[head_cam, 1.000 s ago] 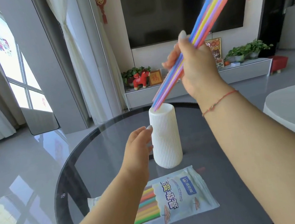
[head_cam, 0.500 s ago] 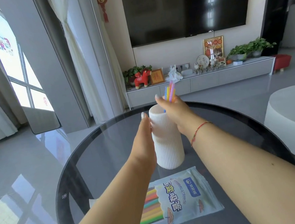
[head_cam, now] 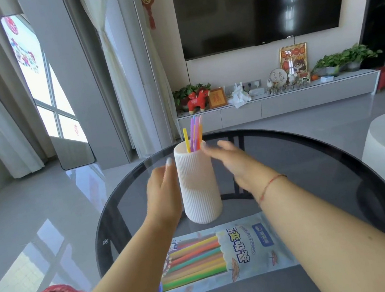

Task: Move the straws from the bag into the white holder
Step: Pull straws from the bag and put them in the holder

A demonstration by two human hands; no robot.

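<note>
I see colored straws (head_cam: 194,133) standing in the ribbed white holder (head_cam: 198,184) at center frame; my left hand (head_cam: 163,194) and right hand (head_cam: 236,164) flank it, fingers spread, holding nothing.

Holder (head_cam: 198,184) stands upright on table (head_cam: 311,154), centre, straight ahead of you. Straws (head_cam: 194,133) stand in holder, tops above rim. Your left hand (head_cam: 163,192) just left of holder; contact not clear. Your right hand (head_cam: 235,162) just right of holder, near rim, apart from straws. Bag (head_cam: 226,255) lies flat on table before holder, nearer you, between your forearms; more straws lie inside bag, at its left part. TV cabinet (head_cam: 279,102) behind table, against far wall.
</note>
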